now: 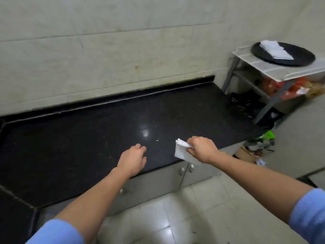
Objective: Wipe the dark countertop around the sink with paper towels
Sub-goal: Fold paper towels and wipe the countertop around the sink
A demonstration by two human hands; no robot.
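Blue sleeves (56,231) sit pushed up on both forearms at the bottom of the view, above pale floor tiles (193,217). Both bare arms reach forward to the dark countertop (88,141), a glossy black slab that runs along a pale tiled wall (123,59). The left hand (133,159) is over the counter's front part, palm down, its fingers loosely curled with nothing in them; whether the fingertips touch the stone cannot be told. The right hand (202,149) is just beside it to the right, over the counter's front edge, and grips a folded white paper towel (182,152) between curled fingers and thumb. The towel sticks out to the left of the fist, between the two hands, and looks to be held just above the surface. A bright reflection of light (145,132) and a few small white specks (157,140) show on the stone beyond the hands. Grey cabinet doors (158,182) with small knobs stand under the counter. Past the counter's right end stands a metal rack (263,67) that carries a round black tray (299,57), and a stack of white paper towels (276,50) lies on it.
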